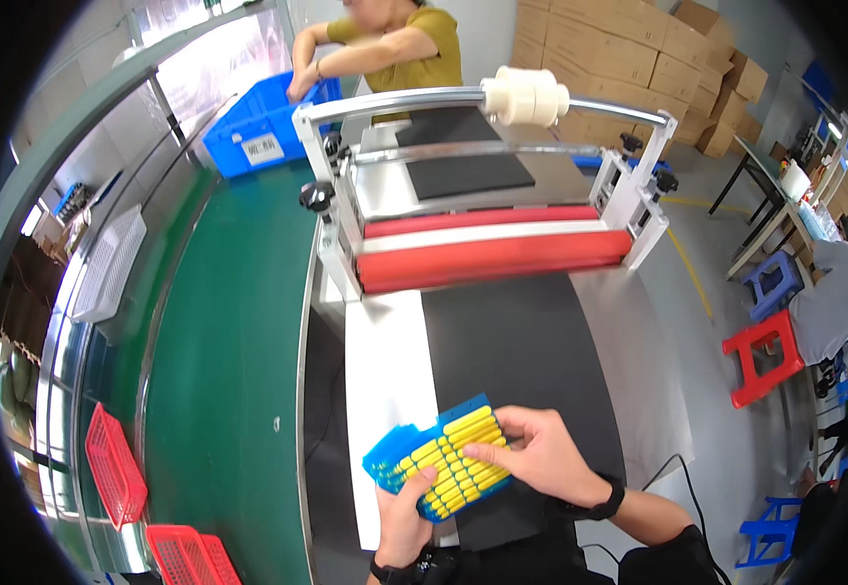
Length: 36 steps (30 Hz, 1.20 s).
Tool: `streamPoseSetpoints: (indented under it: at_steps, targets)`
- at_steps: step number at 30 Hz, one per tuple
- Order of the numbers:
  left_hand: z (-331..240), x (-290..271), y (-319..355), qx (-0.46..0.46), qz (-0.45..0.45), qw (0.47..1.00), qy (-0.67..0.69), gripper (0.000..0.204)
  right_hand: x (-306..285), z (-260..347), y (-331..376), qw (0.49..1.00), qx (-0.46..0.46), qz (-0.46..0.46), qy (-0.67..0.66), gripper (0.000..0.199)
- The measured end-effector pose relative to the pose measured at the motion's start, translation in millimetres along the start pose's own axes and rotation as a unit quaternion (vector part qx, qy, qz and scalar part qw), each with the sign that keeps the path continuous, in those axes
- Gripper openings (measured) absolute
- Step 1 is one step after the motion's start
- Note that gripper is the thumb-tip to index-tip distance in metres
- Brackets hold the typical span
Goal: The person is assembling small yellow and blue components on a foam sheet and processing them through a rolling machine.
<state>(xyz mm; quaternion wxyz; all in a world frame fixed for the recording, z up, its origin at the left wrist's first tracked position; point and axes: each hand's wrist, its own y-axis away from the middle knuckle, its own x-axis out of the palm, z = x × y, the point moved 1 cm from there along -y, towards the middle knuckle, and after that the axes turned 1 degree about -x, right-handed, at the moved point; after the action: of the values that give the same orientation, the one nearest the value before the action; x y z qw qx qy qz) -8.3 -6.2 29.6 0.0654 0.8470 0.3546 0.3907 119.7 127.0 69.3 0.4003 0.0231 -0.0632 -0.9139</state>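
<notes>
A flat blue panel with rows of raised yellow strips (451,466) is held tilted above the black mat. My left hand (407,517) grips its lower left edge, with the thumb on top. At the right side, my right hand (541,450) has its thumb on the yellow strips and its fingers at the edge. Both hands are closed on the panel. Beyond them stands a roller machine with red rollers (492,261) in a white and metal frame. A black mat (531,370) lies in front of the rollers, beside a white strip (385,361).
On the left runs a green conveyor belt (234,322), with a blue crate (258,127) at its far end. Another person (404,54) reaches into that crate. Red baskets (115,468) line the left side. Stools (765,356) and stacked cartons (619,49) stand to the right and back.
</notes>
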Motion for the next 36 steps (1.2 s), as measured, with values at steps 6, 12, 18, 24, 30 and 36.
streamPoseSetpoints:
  at_steps: [6,12,18,24,30,36]
  targets:
    - [-15.1,14.7,13.1,0.007,0.006,1.000,0.001,0.051,0.5,16.9,5.1,0.999,0.009,0.028,0.041,0.035]
    - [-16.8,9.5,11.8,0.008,0.010,1.000,-0.016,0.053,5.4,21.8,6.5,0.998,0.034,0.045,0.034,0.037]
    - [-21.8,2.2,10.4,0.010,-0.026,1.000,-0.012,0.053,12.8,31.9,6.0,0.998,0.021,0.031,0.045,0.036]
    - [-44.1,-3.3,22.0,-0.039,-0.031,0.998,-0.031,0.064,23.6,37.5,2.4,0.993,0.089,0.053,0.049,0.033]
    - [-52.3,-24.7,17.1,-0.061,-0.061,0.996,0.003,0.059,47.8,33.8,-6.0,0.990,0.098,0.097,0.027,0.038]
    - [-50.6,-33.1,14.0,-0.036,-0.066,0.997,-0.007,0.061,54.2,34.8,-9.3,0.990,0.105,0.090,0.010,0.038]
